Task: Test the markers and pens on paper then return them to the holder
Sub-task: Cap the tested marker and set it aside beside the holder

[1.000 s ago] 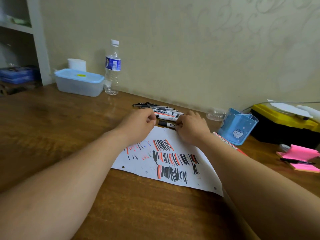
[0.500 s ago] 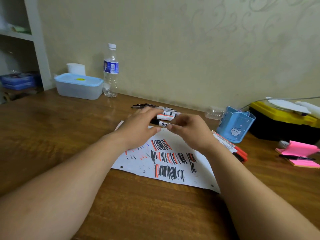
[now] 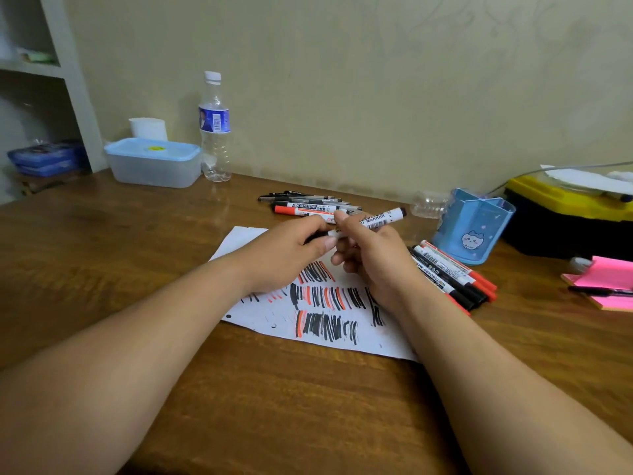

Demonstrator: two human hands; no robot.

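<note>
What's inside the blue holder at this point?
Nothing sticks out of the blue holder; its inner dividers show, with no pens between them. Its floor is hidden behind the front wall.

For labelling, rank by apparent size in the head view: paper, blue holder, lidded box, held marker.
paper: largest
blue holder and lidded box: look alike, the box farther off, unranked
held marker: smallest

both my forearms reach forward and angle inward, so my hands meet in front of me. my left hand (image 3: 287, 250) curls its fingers and pinches one end of the marker (image 3: 378, 219). my right hand (image 3: 371, 258) grips its barrel between thumb and forefinger, other fingers curled under.
</note>
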